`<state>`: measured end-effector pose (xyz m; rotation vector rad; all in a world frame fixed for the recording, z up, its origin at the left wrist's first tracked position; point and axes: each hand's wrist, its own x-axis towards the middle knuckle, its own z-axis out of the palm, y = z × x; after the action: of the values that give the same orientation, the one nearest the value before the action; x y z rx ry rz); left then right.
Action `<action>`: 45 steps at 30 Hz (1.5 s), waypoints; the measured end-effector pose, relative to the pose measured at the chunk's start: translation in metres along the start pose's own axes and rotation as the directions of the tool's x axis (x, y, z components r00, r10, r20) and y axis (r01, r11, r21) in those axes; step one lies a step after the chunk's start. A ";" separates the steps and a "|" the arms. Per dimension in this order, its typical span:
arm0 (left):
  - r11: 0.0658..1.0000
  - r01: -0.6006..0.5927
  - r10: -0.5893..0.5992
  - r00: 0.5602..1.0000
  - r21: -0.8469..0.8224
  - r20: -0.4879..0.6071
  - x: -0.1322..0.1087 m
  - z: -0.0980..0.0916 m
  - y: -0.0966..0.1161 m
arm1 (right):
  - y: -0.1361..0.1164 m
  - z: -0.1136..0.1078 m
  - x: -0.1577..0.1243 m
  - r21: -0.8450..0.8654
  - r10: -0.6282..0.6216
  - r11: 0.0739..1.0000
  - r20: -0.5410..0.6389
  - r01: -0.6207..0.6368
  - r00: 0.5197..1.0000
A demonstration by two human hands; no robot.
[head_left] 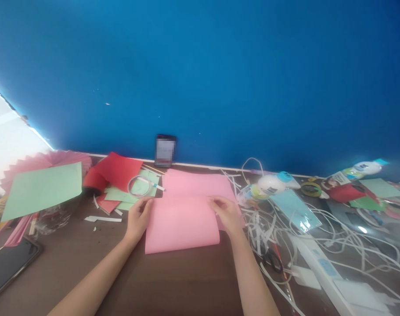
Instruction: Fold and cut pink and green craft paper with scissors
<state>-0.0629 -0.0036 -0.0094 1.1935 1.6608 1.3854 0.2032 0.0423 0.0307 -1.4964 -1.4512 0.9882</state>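
We log the pink sheet (183,226) between both hands, long axis running hand to hand, neither nearer. Left hand (140,216) pinches its far left corner; right hand (226,213), its far right. Brown surface (173,285) below; beyond the hands, more pink paper (198,183), then blue wall (200,79).
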 end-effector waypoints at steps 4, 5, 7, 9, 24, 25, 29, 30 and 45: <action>1.000 0.002 -0.002 1.000 -0.002 0.003 0.000 0.000 0.000 | -0.001 0.000 -0.001 0.005 -0.002 1.000 -0.003 0.002 1.000; 1.000 0.003 -0.003 1.000 -0.002 0.003 0.000 0.000 0.000 | -0.002 0.000 -0.001 0.000 0.000 1.000 -0.008 0.000 1.000; 1.000 0.003 -0.003 1.000 -0.001 0.006 0.000 0.000 0.000 | -0.002 0.000 -0.002 -0.001 0.008 1.000 -0.016 -0.008 1.000; 1.000 0.003 -0.003 1.000 -0.001 0.007 0.000 0.000 0.000 | -0.002 0.000 -0.002 0.014 0.019 1.000 -0.021 -0.019 1.000; 1.000 0.013 -0.013 1.000 0.017 -0.001 0.000 0.000 0.000 | -0.001 0.000 -0.001 0.062 0.032 0.998 -0.032 -0.030 0.999; 1.000 0.015 -0.015 1.000 0.021 -0.003 0.000 0.000 0.000 | -0.002 0.000 -0.002 0.062 0.033 0.998 -0.033 -0.031 0.999; 0.999 0.022 -0.022 1.000 0.031 -0.007 0.000 0.000 -0.001 | -0.001 0.000 -0.002 0.072 0.042 0.997 -0.033 -0.040 0.999; 0.999 0.022 -0.022 1.000 0.033 -0.008 0.000 0.000 -0.001 | -0.001 0.000 -0.002 0.075 0.043 0.996 -0.030 -0.041 0.999; 1.000 0.011 -0.011 1.000 0.018 0.006 0.001 -0.001 -0.002 | 0.001 0.000 -0.001 0.038 0.020 0.999 -0.040 -0.018 0.999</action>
<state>-0.0641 -0.0034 -0.0114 1.1955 1.6762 1.3615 0.2036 0.0414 0.0301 -1.4974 -1.3852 0.9861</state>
